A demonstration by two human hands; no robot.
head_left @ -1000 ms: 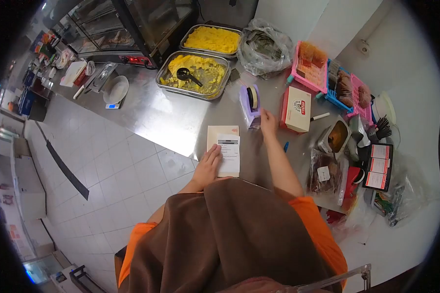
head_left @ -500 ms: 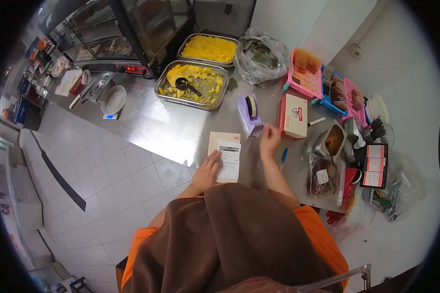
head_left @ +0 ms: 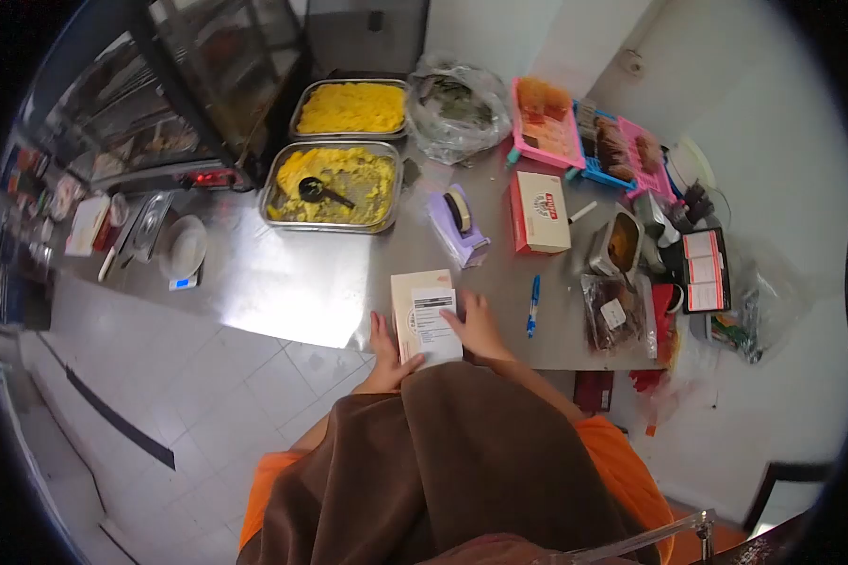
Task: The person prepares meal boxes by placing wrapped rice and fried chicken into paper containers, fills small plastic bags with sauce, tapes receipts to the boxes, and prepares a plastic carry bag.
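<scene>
A cream cardboard box [head_left: 404, 292] lies near the counter's front edge, a printed receipt [head_left: 435, 325] on its top. My left hand [head_left: 384, 358] grips the box along its left side, with the thumb over the top near the front. From the right, my right hand [head_left: 481, 330] holds the box, its thumb resting on the receipt and its fingers at the side. Just beyond stands a lilac tape dispenser [head_left: 458, 235] with a roll of tape. A blue pen [head_left: 533, 306] lies to the right of my right hand.
A red and cream box [head_left: 541, 215] stands behind the pen. Two trays of yellow food [head_left: 349, 108] sit further back, a black ladle [head_left: 325, 193] in the nearer one. Coloured baskets [head_left: 546, 141] are at the back right. A small scale [head_left: 185, 282] holds a bowl on the left.
My right hand has come from the tape dispenser down to the box's right side. My left hand has shifted from the top of the box to its left side. The view has turned slightly.
</scene>
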